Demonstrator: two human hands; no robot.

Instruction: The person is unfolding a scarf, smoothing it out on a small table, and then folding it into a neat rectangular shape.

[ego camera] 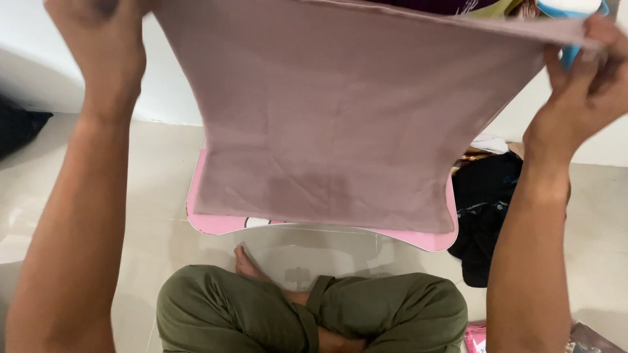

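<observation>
Here, the lines run from left to right across the head view.

Left hand [98, 39]: raised high at the top left; its grip is pinched on the upper left corner of the mauve cloth [333, 117], the fingertips partly cut off by the frame edge.

Mauve cloth: held up in the air between the 2 hands, stretched wide along its top edge, hanging flat in front of the person; its lower edge hangs in front of the pink desk [432, 238], and I cannot tell whether it touches.

Right hand [582, 85]: raised at the top right; its grip is closed on the upper right corner of the cloth, thumb over the edge.

Doing it well: judging by the top edge, which sags a little toward the middle, even tension from both hands would keep the cloth square; level wrists would help the sides hang straight.

Around: crossed legs in olive trousers [314, 314] below; a dark heap of clothes [484, 209] on the floor at the right, just beside the desk.
</observation>
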